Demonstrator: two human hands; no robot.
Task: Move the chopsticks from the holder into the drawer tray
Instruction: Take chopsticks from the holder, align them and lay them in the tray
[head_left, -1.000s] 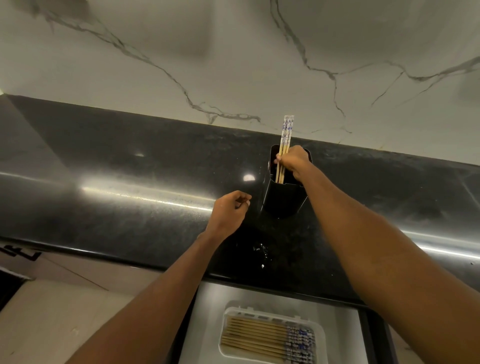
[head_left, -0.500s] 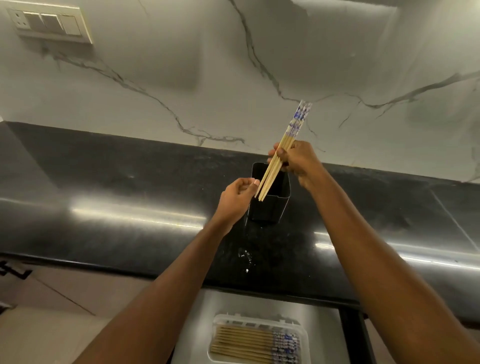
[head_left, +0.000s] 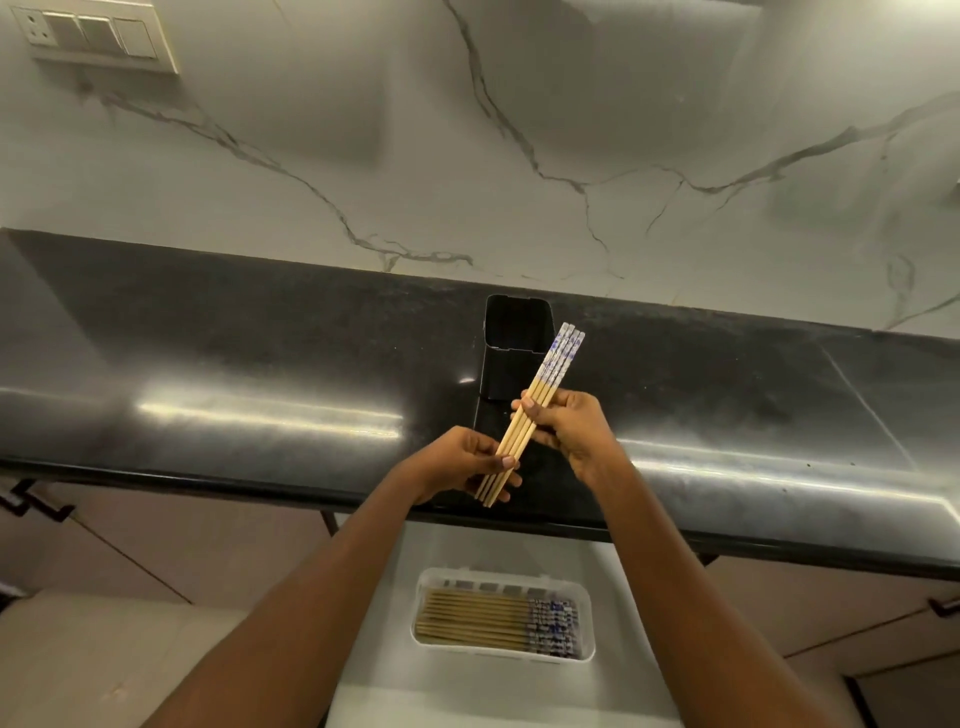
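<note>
Both hands, left (head_left: 457, 467) and right (head_left: 569, 431), are closed on tilted chopsticks (head_left: 530, 415) near the worktop's (head_left: 260, 364) front edge, before the holder (head_left: 514, 332), above the tray (head_left: 584, 618).

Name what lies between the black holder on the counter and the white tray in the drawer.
In the head view, both hands, left hand and right hand, hold a bundle of chopsticks between the holder and the tray, above the black counter.

Chopsticks (head_left: 540, 402): tan wood, blue-white patterned tops. Holder (head_left: 511, 358) black. Tray (head_left: 584, 587) white. Countertop (head_left: 260, 364) black.
</note>
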